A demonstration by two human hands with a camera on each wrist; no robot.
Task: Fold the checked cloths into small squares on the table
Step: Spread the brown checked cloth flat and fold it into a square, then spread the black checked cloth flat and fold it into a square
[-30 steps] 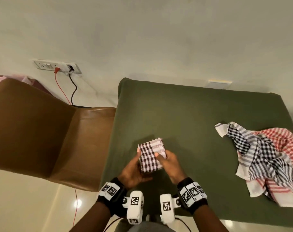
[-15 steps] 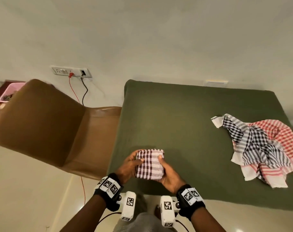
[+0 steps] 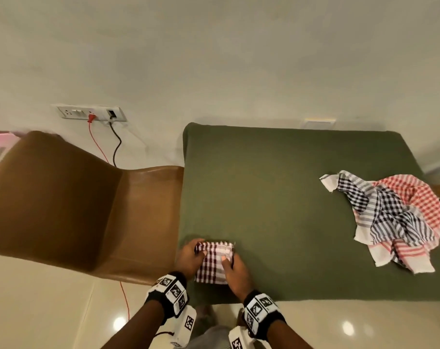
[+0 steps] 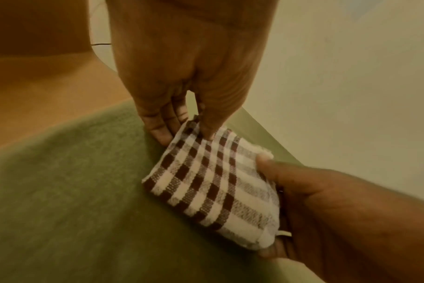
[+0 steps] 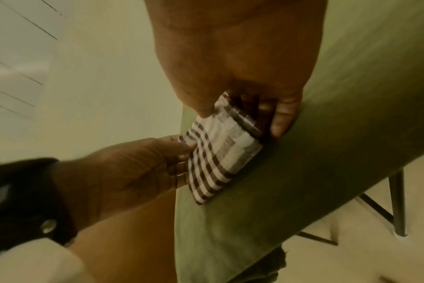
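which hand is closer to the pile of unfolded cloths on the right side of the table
Right. The right hand holds the folded maroon cloth on the side facing the pile; the left hand grips the cloth's far side.

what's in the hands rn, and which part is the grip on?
Both hold the folded maroon checked cloth: left hand pinches its left edge near the far corner, right hand its right edge.

Table (image 3: 276,185): centre and far half bare, open to approach from above. Right side blocked by crumpled cloth pile (image 3: 395,217). Left edge: brown chair (image 3: 88,210) butts against table, limits side access. Near-left corner taken by folded cloth (image 3: 213,263) w/ both hands on it.
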